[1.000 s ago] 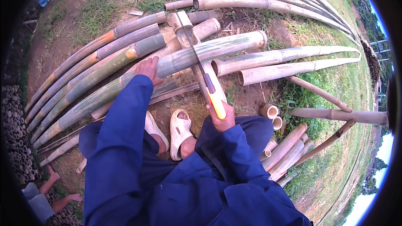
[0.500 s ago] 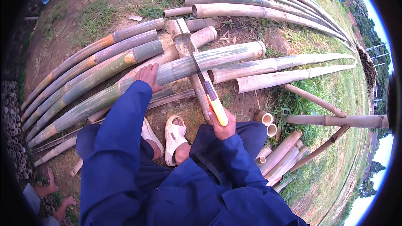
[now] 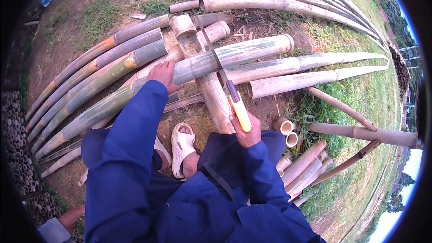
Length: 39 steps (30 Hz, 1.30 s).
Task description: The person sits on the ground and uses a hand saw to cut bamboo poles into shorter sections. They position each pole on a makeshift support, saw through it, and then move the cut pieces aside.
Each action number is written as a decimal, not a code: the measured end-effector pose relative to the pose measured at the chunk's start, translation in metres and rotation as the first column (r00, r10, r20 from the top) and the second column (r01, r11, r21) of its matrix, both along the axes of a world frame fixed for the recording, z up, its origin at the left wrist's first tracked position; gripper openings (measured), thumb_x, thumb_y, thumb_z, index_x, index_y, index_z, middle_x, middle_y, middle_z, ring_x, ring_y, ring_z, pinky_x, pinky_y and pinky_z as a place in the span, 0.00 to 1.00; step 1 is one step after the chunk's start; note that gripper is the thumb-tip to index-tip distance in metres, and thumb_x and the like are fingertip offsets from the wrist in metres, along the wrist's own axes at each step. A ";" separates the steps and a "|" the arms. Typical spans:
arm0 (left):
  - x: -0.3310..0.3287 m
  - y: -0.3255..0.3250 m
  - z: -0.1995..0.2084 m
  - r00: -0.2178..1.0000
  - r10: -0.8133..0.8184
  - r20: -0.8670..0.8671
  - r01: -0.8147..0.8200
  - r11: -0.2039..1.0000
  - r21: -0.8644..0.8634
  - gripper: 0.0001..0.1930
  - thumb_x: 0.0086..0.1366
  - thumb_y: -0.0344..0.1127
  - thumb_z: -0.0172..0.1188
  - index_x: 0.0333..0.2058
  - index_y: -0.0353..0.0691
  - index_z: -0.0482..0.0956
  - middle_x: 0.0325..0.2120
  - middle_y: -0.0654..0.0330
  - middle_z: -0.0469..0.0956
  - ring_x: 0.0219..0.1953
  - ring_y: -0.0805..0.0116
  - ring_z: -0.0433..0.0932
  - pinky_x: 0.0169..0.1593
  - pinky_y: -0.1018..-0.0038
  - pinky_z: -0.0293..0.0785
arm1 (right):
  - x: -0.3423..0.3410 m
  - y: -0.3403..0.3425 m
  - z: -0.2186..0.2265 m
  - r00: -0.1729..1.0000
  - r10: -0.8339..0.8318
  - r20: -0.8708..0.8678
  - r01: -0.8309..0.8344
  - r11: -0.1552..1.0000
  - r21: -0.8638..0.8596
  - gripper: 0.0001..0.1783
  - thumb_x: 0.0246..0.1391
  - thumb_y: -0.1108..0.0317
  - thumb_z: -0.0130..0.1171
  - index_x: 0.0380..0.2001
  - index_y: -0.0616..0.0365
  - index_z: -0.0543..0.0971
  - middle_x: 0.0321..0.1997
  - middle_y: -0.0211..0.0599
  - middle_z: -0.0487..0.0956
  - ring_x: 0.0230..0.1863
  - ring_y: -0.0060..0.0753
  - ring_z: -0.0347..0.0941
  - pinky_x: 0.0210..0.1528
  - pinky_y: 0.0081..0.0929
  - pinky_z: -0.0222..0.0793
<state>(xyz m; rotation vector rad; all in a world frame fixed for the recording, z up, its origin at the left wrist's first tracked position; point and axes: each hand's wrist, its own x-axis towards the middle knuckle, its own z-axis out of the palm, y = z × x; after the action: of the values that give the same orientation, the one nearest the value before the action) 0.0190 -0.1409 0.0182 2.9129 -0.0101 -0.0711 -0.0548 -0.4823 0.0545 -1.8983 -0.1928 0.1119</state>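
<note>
A thick green bamboo pole (image 3: 252, 51) slants across in front of me, its right end resting over a notched bamboo support (image 3: 213, 101). My left hand (image 3: 164, 75) is wrapped over the pole, left of the support. In my right hand (image 3: 248, 128) is the yellow and orange handle of a hand saw (image 3: 242, 113). The saw's long dark blade crosses the top of the pole just right of the support, its tip pointing away from me. Whether the teeth have cut into the pole, I cannot tell.
Several bamboo poles (image 3: 112, 74) lie at left, and long ones (image 3: 279, 3) at the far right. Short cut tubes (image 3: 283, 127) and pieces (image 3: 306, 164) sit right of my knee. A bamboo frame (image 3: 360, 131) stands further right. Another person's arm (image 3: 69, 218) shows at lower left.
The saw and my right hand have shifted slightly right, and more blade now shows beyond the pole. My left hand stays on the pole. The other person's feet at lower left have left view.
</note>
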 end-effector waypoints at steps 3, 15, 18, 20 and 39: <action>-0.003 0.002 0.006 0.994 0.070 -0.086 -0.072 0.997 -0.027 0.42 0.40 0.46 0.79 0.56 0.42 0.72 0.48 0.47 0.80 0.52 0.44 0.80 0.57 0.55 0.76 | -0.026 -0.016 0.054 0.995 0.021 -0.100 -0.034 0.990 -0.135 0.15 0.61 0.71 0.68 0.49 0.66 0.83 0.30 0.45 0.84 0.29 0.32 0.81 0.36 0.29 0.76; 0.005 0.006 -0.004 1.000 0.002 -0.025 -0.004 0.998 -0.068 0.42 0.40 0.48 0.80 0.53 0.41 0.72 0.45 0.47 0.82 0.49 0.44 0.82 0.54 0.54 0.78 | -0.009 0.001 0.042 1.000 0.004 -0.014 -0.006 0.994 -0.108 0.09 0.61 0.72 0.66 0.41 0.67 0.82 0.22 0.45 0.78 0.23 0.29 0.73 0.30 0.31 0.71; 0.008 0.015 -0.003 0.997 0.016 -0.082 -0.022 0.997 -0.072 0.42 0.40 0.48 0.80 0.53 0.41 0.72 0.46 0.48 0.82 0.50 0.44 0.82 0.54 0.54 0.78 | -0.039 -0.030 0.070 0.991 0.028 -0.133 -0.049 0.986 -0.162 0.10 0.60 0.74 0.67 0.44 0.66 0.83 0.25 0.43 0.81 0.24 0.28 0.76 0.32 0.31 0.73; 0.004 0.010 0.001 0.998 0.008 -0.059 -0.012 0.998 -0.057 0.42 0.40 0.49 0.80 0.53 0.41 0.72 0.47 0.48 0.81 0.50 0.45 0.82 0.54 0.54 0.78 | -0.082 -0.058 0.089 0.999 0.023 -0.041 -0.030 0.982 -0.186 0.16 0.59 0.75 0.67 0.51 0.66 0.83 0.33 0.43 0.86 0.35 0.31 0.86 0.43 0.29 0.78; 0.016 0.001 0.003 0.992 0.025 -0.125 -0.032 0.998 -0.054 0.43 0.40 0.48 0.80 0.55 0.40 0.72 0.49 0.49 0.80 0.50 0.46 0.82 0.56 0.55 0.79 | -0.057 -0.036 0.071 1.000 -0.009 -0.011 0.007 0.984 -0.178 0.17 0.58 0.77 0.67 0.51 0.65 0.83 0.36 0.46 0.86 0.35 0.38 0.86 0.42 0.32 0.78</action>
<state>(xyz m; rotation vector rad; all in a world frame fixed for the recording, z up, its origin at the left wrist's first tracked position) 0.0347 -0.1402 0.0216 2.8464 0.0501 -0.2428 -0.1117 -0.5180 0.1251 -2.0758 -0.1715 0.1391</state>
